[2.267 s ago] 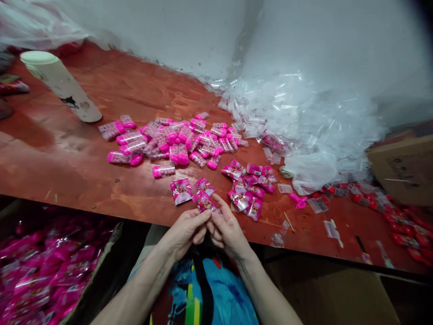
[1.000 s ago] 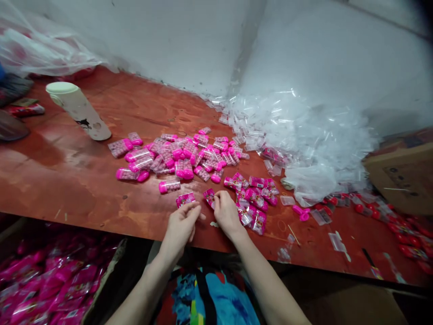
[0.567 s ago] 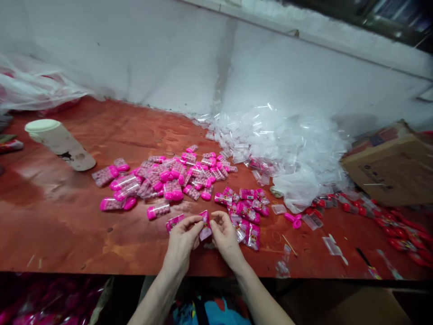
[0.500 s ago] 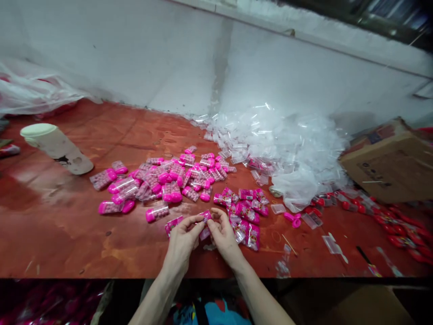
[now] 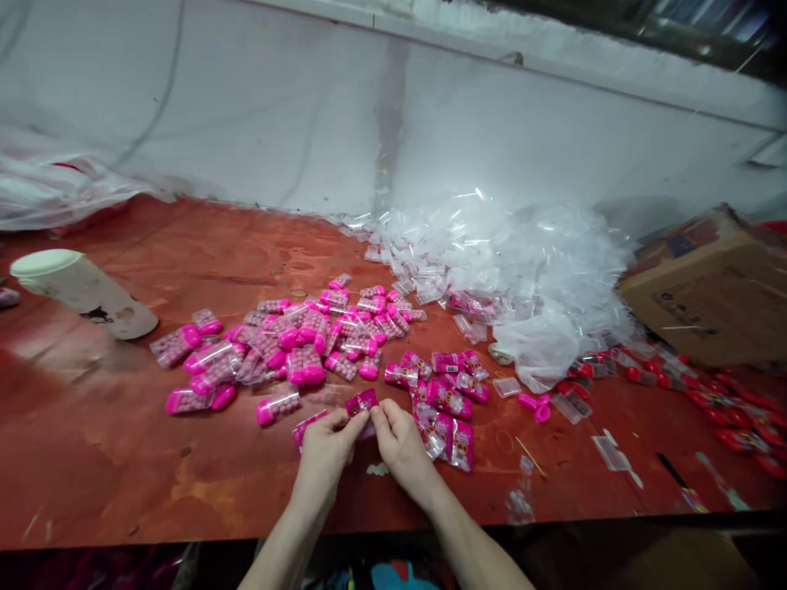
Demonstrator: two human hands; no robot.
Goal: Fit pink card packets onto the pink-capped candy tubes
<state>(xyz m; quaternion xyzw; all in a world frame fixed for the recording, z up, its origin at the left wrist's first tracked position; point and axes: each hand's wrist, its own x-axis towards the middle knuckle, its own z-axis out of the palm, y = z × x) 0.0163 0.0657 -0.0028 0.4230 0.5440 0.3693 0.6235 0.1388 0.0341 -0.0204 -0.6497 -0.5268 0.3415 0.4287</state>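
Between the fingertips of my left hand [image 5: 329,447] and my right hand [image 5: 399,442] is a small pink printed candy packet [image 5: 361,401]. Both hands pinch it close to the front of the table, and my fingers cover its lower part. Beside my left fingers lies another pink packet [image 5: 306,428]. Just right of my right hand, several pink printed packets [image 5: 448,397] lie in a loose pile. Behind my hands spreads a heap of clear bottles filled with pink candy balls [image 5: 301,332], with bright pink caps.
A big mound of clear plastic cases [image 5: 492,254] sits against the wall. At the left stands a tilted pale tumbler [image 5: 92,295]. A cardboard box [image 5: 707,287], red pieces [image 5: 731,410], a pink plastic piece [image 5: 534,406] and a black-handled tool [image 5: 673,474] are on the right.
The view has shifted slightly, so the table's front edge sits lower. My hands still pinch the packet, and its printed top now shows more above my fingers.
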